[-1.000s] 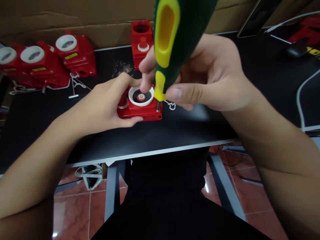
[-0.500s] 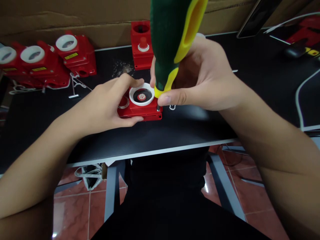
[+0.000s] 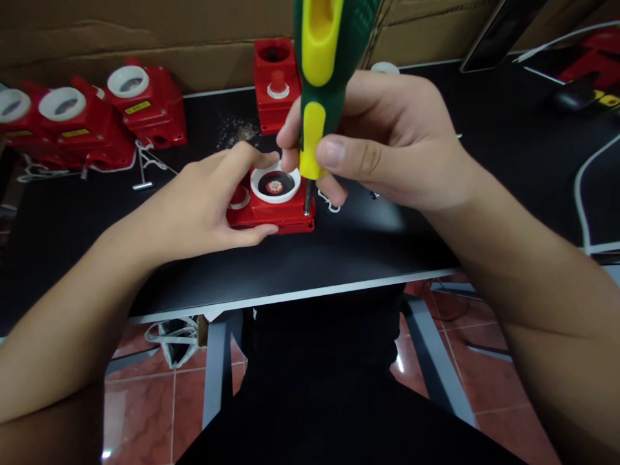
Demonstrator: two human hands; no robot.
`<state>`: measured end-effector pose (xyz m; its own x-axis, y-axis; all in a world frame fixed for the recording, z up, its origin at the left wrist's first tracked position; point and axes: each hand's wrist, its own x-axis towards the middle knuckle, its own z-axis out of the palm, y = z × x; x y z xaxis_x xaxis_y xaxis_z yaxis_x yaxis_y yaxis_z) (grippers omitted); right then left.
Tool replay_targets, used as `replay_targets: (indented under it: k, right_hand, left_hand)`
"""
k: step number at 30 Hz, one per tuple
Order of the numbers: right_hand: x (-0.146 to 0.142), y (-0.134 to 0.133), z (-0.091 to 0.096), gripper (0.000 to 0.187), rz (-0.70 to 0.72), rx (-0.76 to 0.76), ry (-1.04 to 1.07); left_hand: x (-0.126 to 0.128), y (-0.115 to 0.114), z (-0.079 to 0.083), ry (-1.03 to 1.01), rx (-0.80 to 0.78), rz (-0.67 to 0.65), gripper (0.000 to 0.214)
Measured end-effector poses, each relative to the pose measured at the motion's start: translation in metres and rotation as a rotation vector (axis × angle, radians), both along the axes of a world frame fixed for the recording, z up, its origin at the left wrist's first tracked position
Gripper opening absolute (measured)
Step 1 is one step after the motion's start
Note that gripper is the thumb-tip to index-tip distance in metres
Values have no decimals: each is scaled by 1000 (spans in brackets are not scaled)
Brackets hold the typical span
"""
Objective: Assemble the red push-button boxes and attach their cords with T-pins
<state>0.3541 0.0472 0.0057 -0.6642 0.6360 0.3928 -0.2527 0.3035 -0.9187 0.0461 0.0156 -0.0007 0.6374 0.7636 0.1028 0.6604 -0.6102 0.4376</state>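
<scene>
My left hand (image 3: pixel 208 190) grips a red box (image 3: pixel 285 218) from its left side, thumb along the front and fingers over the back. The box lies on the black table and has a white ring (image 3: pixel 275 198) on top around a dark disc with a red and white centre. In my right hand (image 3: pixel 397 142) is a screwdriver (image 3: pixel 314 84) with a green and yellow handle, held upright between thumb and fingers. Its metal shaft meets a screw at the box's front right corner. A small white loop (image 3: pixel 329 202) lies just right of the box.
Several red boxes with white rings (image 3: pixel 145 106) stand at the left, some with cords and a small metal T-bar (image 3: pixel 143 186). Another red box (image 3: pixel 274 84) stands behind, beside scattered shavings (image 3: pixel 237 131). A white cable (image 3: pixel 578 187) runs along the right. Cardboard (image 3: pixel 145 32) backs the table.
The screwdriver handle has turned, its yellow side now facing me. My right fingers have shifted around it, and more of the shaft shows. My left hand and the box have stayed put.
</scene>
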Motion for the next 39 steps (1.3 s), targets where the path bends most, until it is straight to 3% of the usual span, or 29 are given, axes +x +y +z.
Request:
replay_targets:
  k: [9,16,21,25,28,32,34,37,39]
  right_hand:
    - [4,-5,10,22,-13,-6,-101]
    - [-7,6,-11,42,100,105,124]
    - [-11,7,-14,42,66,84,133]
    - [-2,4,-1,24,29,105,32]
    - [4,5,4,17,93,61,16]
    - [5,7,2,32,114,2,-69]
    - [6,8,0,30,105,45,-67]
    - [7,9,-3,14,119,178,15]
    - [7,11,-7,15,106,238,38]
  left_hand:
    - [-1,1,-4,-35,33,-65,78]
    - [2,-1,3,8,-18,-56,82]
    - [4,-1,3,-4,-34,-43,80]
    - [1,2,-1,-16,-35,-7,80]
    - [0,3,-3,6,-28,-12,81]
    - [3,1,-1,68,17,-25,72]
    - [5,0,0,68,23,-34,69]
    - [6,0,2,38,6,-42,66]
    - [6,0,4,38,-2,-42,68]
